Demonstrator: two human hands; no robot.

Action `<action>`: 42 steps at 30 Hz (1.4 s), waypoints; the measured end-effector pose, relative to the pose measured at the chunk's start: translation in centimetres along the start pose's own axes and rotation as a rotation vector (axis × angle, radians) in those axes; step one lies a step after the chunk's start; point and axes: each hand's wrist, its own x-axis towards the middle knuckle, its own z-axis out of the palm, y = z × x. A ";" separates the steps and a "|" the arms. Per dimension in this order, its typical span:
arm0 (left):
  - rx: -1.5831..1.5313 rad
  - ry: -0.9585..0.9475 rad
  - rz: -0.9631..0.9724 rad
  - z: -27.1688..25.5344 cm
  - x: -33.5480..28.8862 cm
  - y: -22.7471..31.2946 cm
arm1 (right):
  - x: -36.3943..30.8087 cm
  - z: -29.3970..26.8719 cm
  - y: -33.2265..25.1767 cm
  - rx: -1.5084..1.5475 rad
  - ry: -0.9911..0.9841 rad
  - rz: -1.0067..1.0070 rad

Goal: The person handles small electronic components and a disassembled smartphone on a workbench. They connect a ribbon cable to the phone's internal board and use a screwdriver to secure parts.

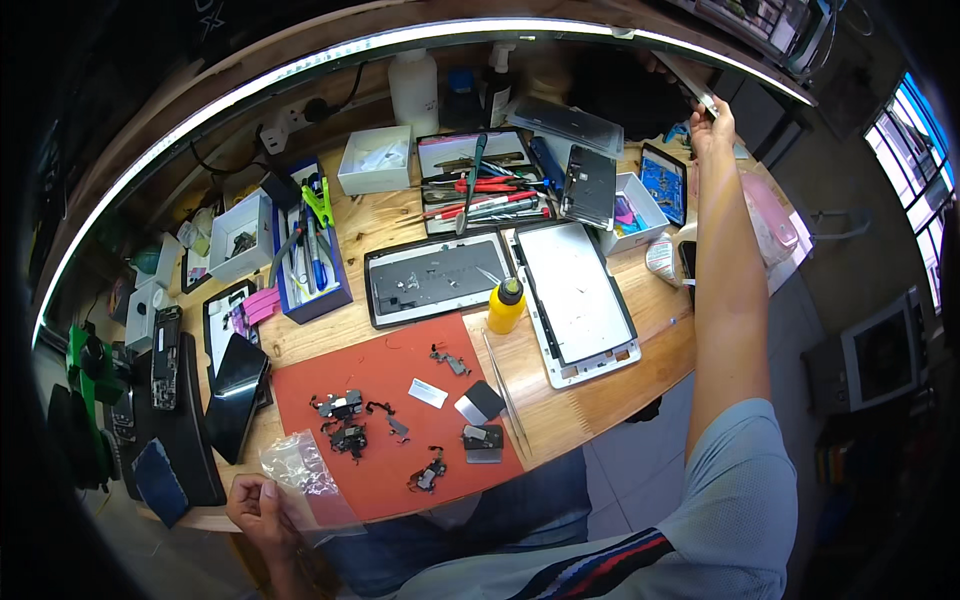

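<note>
At the front left edge of the table, my left hand [262,515] is closed with its thumb over the fingers, at the edge of a clear plastic bag [305,470]. This bag lies partly on an orange-red mat [400,360]. Several small dark phone parts [342,405], two small dark-and-silver pieces and a white label [428,393] are spread on the mat. Stretched far to the back right, my right hand [712,130] grips a thin, flat, light-coloured piece [688,85] under the lamp strip; its far end is in shadow and its kind is unclear.
Tweezers [507,395] lie right of the mat, near a yellow bottle [506,306] and a white tablet panel [575,295]. Behind are a tool tray [480,190], white boxes [376,160] and a blue pen box [320,295]. Phones [237,395] lie left.
</note>
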 end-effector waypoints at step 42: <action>-0.310 -0.025 0.084 -0.6 -0.5 -1.3 | -31.2 -20.2 -7.8 -0.117 -0.006 0.293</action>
